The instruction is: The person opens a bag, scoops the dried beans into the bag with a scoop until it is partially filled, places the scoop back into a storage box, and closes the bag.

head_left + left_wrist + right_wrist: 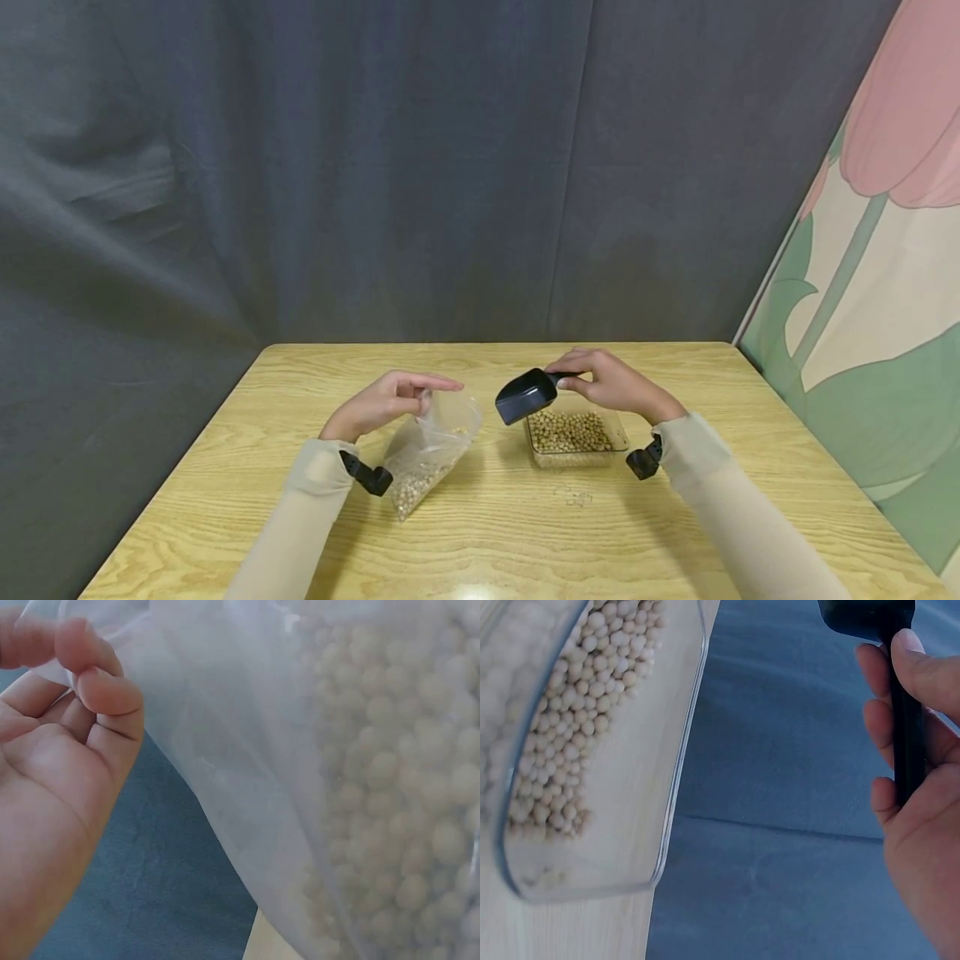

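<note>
My left hand (pixel 382 404) pinches the rim of a clear plastic bag (pixel 442 433) between curled fingers, and the bag hangs tilted with its mouth up and to the right. Round pale beans (pixel 405 787) fill its lower part. The right hand (pixel 607 383) grips a black scoop (pixel 527 395) by its handle (pixel 907 735), fingers wrapped round it and thumb along the top. The scoop's bowl tilts down to the left, between the bag and a clear container (pixel 581 459). Inside that container lie more of the same beans (pixel 566 431), heaped toward one side.
Both the bag and the container are over a light wood-grain table (pixel 510 542). A dark grey curtain (pixel 420 167) hangs behind its far edge. At the right stands a panel with a painted pink tulip (pixel 907 125). Each wrist carries a small black camera (pixel 367 475).
</note>
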`<state>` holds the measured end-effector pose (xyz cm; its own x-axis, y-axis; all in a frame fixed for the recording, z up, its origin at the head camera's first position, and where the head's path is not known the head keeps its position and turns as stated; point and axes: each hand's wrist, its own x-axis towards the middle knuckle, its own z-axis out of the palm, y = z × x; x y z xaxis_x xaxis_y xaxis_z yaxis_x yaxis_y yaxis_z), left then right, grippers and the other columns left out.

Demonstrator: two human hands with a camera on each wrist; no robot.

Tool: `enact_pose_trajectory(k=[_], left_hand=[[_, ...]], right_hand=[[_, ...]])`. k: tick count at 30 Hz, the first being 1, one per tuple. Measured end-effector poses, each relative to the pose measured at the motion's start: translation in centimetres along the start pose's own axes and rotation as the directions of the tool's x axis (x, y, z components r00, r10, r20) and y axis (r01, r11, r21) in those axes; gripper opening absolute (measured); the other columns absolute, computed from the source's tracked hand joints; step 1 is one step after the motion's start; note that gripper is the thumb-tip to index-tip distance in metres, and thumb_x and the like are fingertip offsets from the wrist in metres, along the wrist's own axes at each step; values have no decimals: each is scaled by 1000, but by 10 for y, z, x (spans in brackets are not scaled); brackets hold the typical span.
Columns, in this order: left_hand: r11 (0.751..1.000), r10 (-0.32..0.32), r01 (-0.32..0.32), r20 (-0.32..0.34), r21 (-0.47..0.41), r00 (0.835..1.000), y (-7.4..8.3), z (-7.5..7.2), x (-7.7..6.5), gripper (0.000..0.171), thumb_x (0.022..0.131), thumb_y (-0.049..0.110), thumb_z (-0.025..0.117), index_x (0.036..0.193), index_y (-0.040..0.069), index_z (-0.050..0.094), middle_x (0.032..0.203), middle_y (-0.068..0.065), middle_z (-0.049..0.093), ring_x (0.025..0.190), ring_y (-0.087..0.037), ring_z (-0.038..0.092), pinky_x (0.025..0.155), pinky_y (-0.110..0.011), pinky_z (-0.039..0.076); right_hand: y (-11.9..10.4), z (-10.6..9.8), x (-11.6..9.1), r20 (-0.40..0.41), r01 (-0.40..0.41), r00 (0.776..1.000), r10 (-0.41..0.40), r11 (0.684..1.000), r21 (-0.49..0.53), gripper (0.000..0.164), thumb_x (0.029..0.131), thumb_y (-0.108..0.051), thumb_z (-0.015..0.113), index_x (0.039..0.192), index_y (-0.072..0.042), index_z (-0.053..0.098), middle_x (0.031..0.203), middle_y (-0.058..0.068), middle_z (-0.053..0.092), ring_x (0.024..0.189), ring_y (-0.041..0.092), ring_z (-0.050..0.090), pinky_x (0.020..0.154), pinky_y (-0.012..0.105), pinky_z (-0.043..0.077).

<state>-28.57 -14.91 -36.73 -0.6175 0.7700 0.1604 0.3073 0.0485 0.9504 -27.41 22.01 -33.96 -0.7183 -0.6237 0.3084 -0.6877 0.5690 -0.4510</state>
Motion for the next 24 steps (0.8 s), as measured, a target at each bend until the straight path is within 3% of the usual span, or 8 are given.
enact_pose_trajectory(k=[4,8,14,19,24], left_hand=[[1000,17,-17,4,-9,1000,-1,0,1,44,93,-3,46,136,0,53,91,-11,57,71,-12,45,68,-32,45],[1000,16,-15,8,-19,1000,-5,2,2,44,93,-4,46,136,0,53,109,-16,60,71,-12,45,69,-31,44],[999,12,-12,11,-35,1000,-8,4,3,44,93,-5,45,137,-1,52,134,-22,53,71,-10,45,68,-32,44],[999,19,-17,34,-52,999,-9,6,4,44,94,-5,44,138,-3,49,141,-24,46,72,-10,45,69,-32,44],[998,13,-12,31,-56,999,-9,7,4,44,95,-4,44,138,-3,49,143,-22,45,72,-11,44,69,-34,43]], right_hand=[[5,-3,-5,-7,-11,1000,11,1000,-16,28,91,-9,63,118,-4,68,113,10,69,102,26,63,82,41,52],[11,-7,-10,-16,-18,1000,17,999,-32,28,91,-8,64,118,-3,69,112,11,69,102,26,63,81,40,52],[17,-17,-19,8,-66,998,67,997,-50,29,90,-7,64,118,-6,69,113,10,69,101,25,63,78,35,52],[22,-30,-26,26,-68,997,71,992,-103,28,88,-5,66,115,-5,71,111,10,69,98,24,63,74,32,51],[24,-44,-31,67,-32,997,45,983,-181,27,86,-2,67,113,-2,71,109,11,70,98,28,63,77,38,52]])
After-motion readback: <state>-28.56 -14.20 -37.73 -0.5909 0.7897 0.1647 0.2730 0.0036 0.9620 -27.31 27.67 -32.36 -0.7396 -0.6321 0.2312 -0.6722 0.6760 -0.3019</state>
